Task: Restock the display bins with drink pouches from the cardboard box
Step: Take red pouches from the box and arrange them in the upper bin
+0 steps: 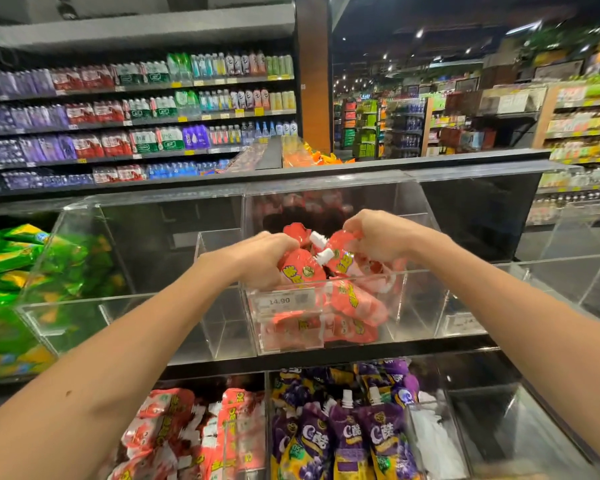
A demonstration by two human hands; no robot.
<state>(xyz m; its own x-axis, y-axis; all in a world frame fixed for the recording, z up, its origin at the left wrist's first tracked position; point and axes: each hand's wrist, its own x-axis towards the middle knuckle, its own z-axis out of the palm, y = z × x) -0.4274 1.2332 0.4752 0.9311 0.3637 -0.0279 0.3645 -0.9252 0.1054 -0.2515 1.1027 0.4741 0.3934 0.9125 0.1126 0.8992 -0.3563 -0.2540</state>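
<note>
Both my hands reach over the front wall of a clear acrylic display bin (413, 299) on the upper tier. My left hand (264, 258) is closed around a pink drink pouch (300, 268) with a white spout. My right hand (378, 237) grips other pink pouches (342, 251) at the bin's top. More pink pouches (354, 306) lie piled in the bin behind a 14.90 price tag (281, 301). The cardboard box is out of view.
The clear bin to the left (136, 306) holds no pouches; green packs (11, 271) fill the one beyond it. On the lower tier sit pink pouches (194, 434) and purple pouches (347, 431). Bottle shelves (136, 116) stand behind.
</note>
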